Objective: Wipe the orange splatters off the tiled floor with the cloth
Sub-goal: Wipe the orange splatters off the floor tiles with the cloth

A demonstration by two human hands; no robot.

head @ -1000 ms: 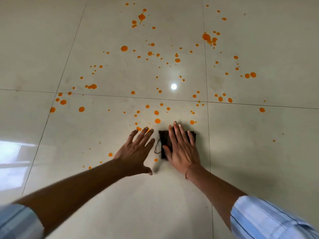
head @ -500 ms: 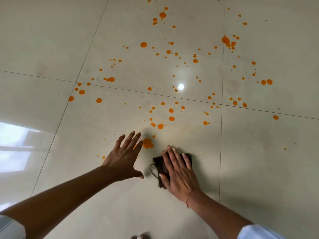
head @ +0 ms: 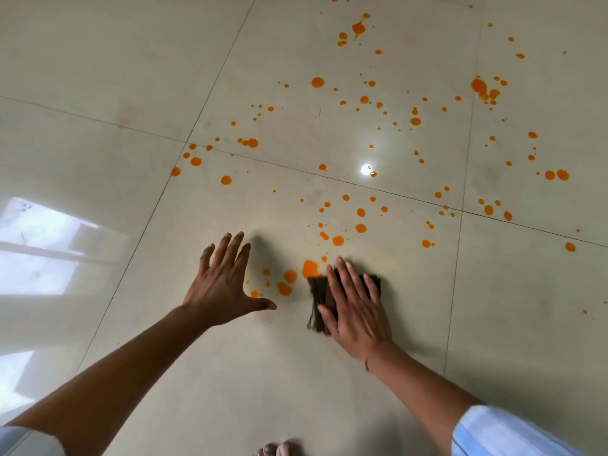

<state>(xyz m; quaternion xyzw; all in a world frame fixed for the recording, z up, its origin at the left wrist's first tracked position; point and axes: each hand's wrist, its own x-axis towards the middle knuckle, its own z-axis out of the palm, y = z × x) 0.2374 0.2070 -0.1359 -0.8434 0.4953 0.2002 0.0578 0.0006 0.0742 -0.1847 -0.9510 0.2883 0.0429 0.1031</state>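
The right hand (head: 357, 311) lies flat, fingers straight and together, pressing a dark cloth (head: 320, 299) onto the floor (head: 98, 77). The left hand (head: 223, 281) is spread flat on the tile, left of the cloth. Orange splatters (head: 362, 212) lie between the hands and farther off. No writing shows.

Bright, even light, lamp glare spot (head: 366, 169) on glossy floor (head: 98, 77) — window reflection (head: 36, 251) left, soft shadows, slight motion blur

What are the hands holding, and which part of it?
Nothing is gripped. The right hand presses flat, fingers straight, on top of the dark brown folded cloth on the cream tiled floor. The left hand, fingers spread, holds nothing.
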